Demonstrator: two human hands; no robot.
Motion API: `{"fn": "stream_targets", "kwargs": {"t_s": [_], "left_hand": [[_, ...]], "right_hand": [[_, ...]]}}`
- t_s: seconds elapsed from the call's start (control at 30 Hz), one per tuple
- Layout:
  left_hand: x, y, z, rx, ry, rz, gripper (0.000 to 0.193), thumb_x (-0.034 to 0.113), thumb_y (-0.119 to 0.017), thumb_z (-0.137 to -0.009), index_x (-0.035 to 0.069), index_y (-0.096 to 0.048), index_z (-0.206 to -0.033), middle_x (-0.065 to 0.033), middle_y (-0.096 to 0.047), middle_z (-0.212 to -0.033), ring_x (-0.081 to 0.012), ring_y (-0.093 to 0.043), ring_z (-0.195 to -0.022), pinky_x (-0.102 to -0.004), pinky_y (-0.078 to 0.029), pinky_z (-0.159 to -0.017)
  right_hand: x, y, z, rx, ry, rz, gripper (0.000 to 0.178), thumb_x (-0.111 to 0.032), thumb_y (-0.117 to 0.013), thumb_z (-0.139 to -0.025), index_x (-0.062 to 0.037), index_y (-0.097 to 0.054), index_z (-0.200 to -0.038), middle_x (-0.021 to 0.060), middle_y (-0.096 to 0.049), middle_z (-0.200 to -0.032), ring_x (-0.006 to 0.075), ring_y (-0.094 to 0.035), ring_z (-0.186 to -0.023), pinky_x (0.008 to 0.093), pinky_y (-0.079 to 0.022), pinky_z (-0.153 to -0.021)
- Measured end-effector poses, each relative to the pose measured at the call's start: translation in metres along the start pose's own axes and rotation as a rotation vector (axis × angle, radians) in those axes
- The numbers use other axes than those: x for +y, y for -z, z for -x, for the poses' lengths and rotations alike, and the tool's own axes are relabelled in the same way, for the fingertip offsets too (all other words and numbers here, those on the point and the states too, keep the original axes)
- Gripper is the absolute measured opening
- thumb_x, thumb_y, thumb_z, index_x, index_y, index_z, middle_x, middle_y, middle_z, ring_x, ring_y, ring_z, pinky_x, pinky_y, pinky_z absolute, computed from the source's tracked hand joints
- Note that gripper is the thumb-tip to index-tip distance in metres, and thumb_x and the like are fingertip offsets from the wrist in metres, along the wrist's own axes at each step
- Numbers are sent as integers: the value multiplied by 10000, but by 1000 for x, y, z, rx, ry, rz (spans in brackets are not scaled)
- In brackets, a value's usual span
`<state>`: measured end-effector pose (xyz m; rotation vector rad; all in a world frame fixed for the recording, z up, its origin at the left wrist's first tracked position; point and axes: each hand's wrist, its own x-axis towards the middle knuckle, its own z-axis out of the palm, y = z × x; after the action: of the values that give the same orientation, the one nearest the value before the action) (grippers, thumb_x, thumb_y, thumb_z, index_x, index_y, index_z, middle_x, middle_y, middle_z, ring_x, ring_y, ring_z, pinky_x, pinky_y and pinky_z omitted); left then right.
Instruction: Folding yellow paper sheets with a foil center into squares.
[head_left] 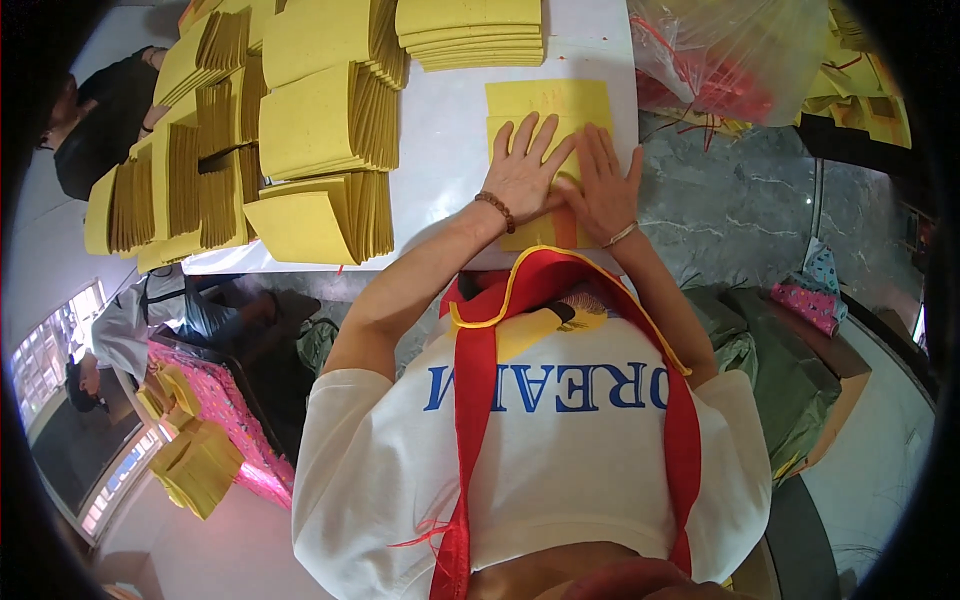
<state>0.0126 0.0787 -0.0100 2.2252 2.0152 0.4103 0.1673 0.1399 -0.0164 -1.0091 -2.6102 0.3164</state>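
A piece of yellow paper (545, 98) with faint orange-red marks lies on the white table near its right end. My left hand (525, 170), with a beaded bracelet at the wrist, presses flat on the paper with its fingers spread. Beside it my right hand (603, 188) rests on the paper's right side, fingers stretched out and the thumb reaching toward the left hand. Both palms hide much of the paper. Beyond the hands sits a neat stack of yellow paper (468, 38).
Many folded yellow paper bundles (305, 125) crowd the left of the white table (435, 170). A clear plastic bag (740, 50) with red contents is at the far right. Two people (105, 125) are at the left, one by a pink-covered table (230, 420).
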Motion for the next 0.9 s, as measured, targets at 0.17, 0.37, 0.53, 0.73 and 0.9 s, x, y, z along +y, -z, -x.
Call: {"fn": "stream_targets", "kwargs": {"t_s": [0.17,0.37,0.53,0.73,0.9], "left_hand": [[-8,2,4,110,-35,227,722,385,-696,-661,148,-407,-1279,-130,-344,-1339,-334,-293,-1238,-496,-241,-980],[-1,7,10,28,-187,125,599,384,-669,-695,84,-489,-1181,-140,-432,-1237,-308,-404,-1113,-448,-325,-908],[19,-4,4,92,-220,-376,506,230,-607,-711,-30,-500,-1132,-197,-526,-1082,-287,-502,-992,-367,-423,-804],[-2,20,6,146,-89,83,458,97,-598,-675,12,-519,-1118,-157,-593,-964,-262,-567,-848,-356,-466,-739],[-6,133,42,313,-78,700,446,-32,-528,-681,4,-535,-1126,-129,-611,-1014,-292,-570,-928,-372,-450,-797]], "right_hand": [[5,-13,4,-88,-44,-75,621,-480,-308,-895,-68,-289,-1359,96,-249,-1435,234,-217,-1333,634,-66,-996],[7,-12,3,-149,-66,-10,605,-461,-290,-904,-74,-275,-1369,80,-196,-1456,213,-182,-1345,639,-27,-999],[56,-3,-6,-144,-293,-1293,603,-503,-189,-935,-91,-335,-1352,97,-376,-1371,189,-333,-1275,466,-172,-1049],[59,20,-9,207,-787,-1342,628,-565,-232,-910,-117,-398,-1317,78,-479,-1286,214,-475,-1141,361,-339,-933],[59,19,4,210,-772,-1294,520,-441,-325,-935,-70,-436,-1281,88,-540,-1197,194,-519,-1068,332,-384,-879]]}}
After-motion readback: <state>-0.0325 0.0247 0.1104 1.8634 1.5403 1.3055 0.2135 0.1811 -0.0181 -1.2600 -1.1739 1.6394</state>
